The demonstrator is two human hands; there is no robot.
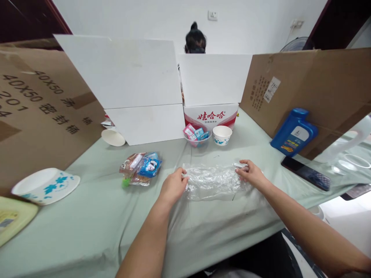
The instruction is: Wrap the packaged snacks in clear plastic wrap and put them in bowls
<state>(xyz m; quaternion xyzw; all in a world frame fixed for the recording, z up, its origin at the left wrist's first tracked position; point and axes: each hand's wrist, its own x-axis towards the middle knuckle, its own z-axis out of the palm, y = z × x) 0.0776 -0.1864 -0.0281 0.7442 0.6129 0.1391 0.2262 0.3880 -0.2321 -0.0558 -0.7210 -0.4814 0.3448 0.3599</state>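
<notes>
A crinkled clear plastic bag (213,181) lies stretched sideways over the green tablecloth, between my two hands. My left hand (174,186) pinches its left end, fingers closed on the film. At the opposite end, my right hand (249,173) grips the bag's upper right corner between thumb and fingers. To the left of my left hand sit several small snack packets in a heap, a blue packet (150,166) on top. Beyond the bag stand a clear bowl (198,141) of pink and blue sachets and a white paper bowl (222,135) with blue leaf prints.
White cardboard panels (142,77) and a printed box (213,116) form a barrier behind, with a person's head (196,40) above it. Brown cartons (37,112) flank both sides. At right are a blue bottle (294,133) and a phone (305,173); at left, a paper bowl (48,186).
</notes>
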